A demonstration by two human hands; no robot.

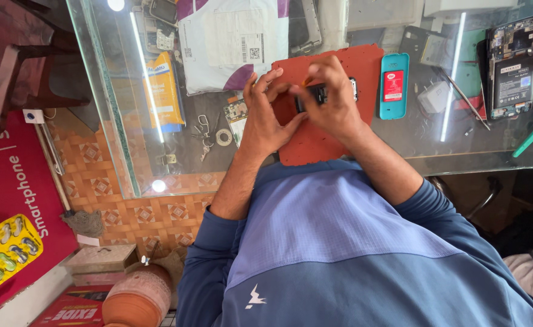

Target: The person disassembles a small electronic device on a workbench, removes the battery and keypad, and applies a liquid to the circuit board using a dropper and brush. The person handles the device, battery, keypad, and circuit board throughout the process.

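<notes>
- Both hands meet over the red mat [315,142] on the glass bench [400,151], which gives the work a soft, grippy base.
- The left hand [265,118] cradles the small dark phone [321,94] from the side, fingers curled around its edge to steady it.
- The right hand [333,100] sits on top, fingers pinched on a thin orange tool [306,80] at the phone's upper edge; the tip itself is hidden.
- The phone sits just above the mat's middle, between the two palms.
- A teal phone back [395,85] lies just beside the mat, parked within reach.
- An opened phone [512,69] lies well apart on the right, tweezers [463,97] near it.
- A white parcel bag [230,42] lies behind the hands.
</notes>
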